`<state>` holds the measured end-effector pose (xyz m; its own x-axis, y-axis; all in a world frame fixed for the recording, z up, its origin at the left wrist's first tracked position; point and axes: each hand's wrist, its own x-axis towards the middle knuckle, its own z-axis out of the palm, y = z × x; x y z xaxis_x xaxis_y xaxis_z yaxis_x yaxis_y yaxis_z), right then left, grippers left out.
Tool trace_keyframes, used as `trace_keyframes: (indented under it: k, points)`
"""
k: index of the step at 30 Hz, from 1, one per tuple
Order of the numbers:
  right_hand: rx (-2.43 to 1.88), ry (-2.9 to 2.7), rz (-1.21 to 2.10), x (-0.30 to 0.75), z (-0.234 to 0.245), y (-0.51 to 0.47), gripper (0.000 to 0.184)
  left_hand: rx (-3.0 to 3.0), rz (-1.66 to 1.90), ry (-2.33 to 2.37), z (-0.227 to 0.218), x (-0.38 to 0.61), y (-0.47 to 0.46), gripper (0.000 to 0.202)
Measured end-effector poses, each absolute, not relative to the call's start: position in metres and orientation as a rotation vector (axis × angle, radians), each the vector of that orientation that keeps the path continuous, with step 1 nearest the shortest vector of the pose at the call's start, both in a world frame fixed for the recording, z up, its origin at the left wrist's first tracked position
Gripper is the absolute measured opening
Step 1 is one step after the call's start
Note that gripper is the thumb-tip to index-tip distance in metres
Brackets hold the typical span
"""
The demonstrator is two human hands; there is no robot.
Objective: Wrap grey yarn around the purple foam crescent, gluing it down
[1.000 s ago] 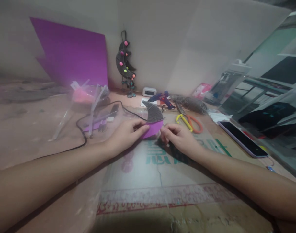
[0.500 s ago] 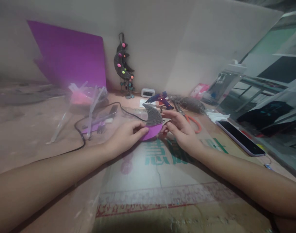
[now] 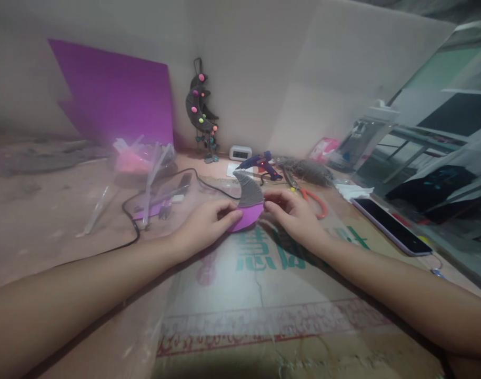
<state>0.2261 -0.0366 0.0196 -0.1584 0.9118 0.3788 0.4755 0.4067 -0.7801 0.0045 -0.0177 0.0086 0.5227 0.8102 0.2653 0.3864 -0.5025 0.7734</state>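
Observation:
A purple crescent cut-out (image 3: 249, 204), its upper half wound in grey yarn, stands on edge over a cardboard sheet (image 3: 264, 284). My left hand (image 3: 206, 223) grips its lower left side, fingers closed on the purple part. My right hand (image 3: 293, 210) touches its right edge at the yarn, thumb and fingers pinched there. A loose bundle of grey yarn (image 3: 309, 169) lies behind my right hand, next to orange-handled scissors (image 3: 313, 199).
A blue glue gun (image 3: 261, 161) with a black cable (image 3: 146, 205) lies behind the crescent. A finished dark moon ornament (image 3: 201, 113) and a purple sheet (image 3: 114, 95) lean on the wall. Glue sticks in plastic (image 3: 146, 158) lie left, a phone (image 3: 390, 225) right.
My right hand rose from the cardboard below the crescent, opened near its right side, then closed on the yarn edge. The left hand kept its hold.

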Motion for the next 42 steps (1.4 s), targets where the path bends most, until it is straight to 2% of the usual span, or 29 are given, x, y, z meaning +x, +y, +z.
trace_keyframes:
  k: [4, 14, 21, 27, 32, 38, 42]
  points:
    - [-1.331, -1.855, 0.419, 0.228, 0.023, -0.036, 0.019, 2.113, 0.824, 0.969, 0.008, 0.005, -0.017, 0.03]
    - [-1.378, -1.781, 0.46, 0.23, 0.021, -0.034, 0.024, 2.171, 0.792, 0.933, 0.008, 0.004, -0.017, 0.03]
    - [-1.318, -1.841, 0.511, 0.23, 0.018, -0.032, 0.019, 2.188, 0.803, 0.929, 0.005, 0.004, -0.016, 0.029]
    - [-1.254, -1.95, 0.572, 0.23, 0.021, -0.033, 0.036, 2.14, 0.799, 0.894, 0.007, 0.005, -0.017, 0.026]
    - [-1.185, -1.909, 0.524, 0.233, 0.024, -0.035, 0.039, 2.144, 0.809, 0.91, 0.007, 0.005, -0.017, 0.027]
    - [-1.184, -1.595, 0.889, 0.226, 0.025, -0.041, 0.034, 2.163, 0.805, 0.928, 0.009, 0.005, -0.017, 0.026]
    - [-1.036, -1.575, 1.096, 0.223, 0.022, -0.04, 0.042, 2.183, 0.802, 0.943, 0.008, 0.005, -0.017, 0.026]
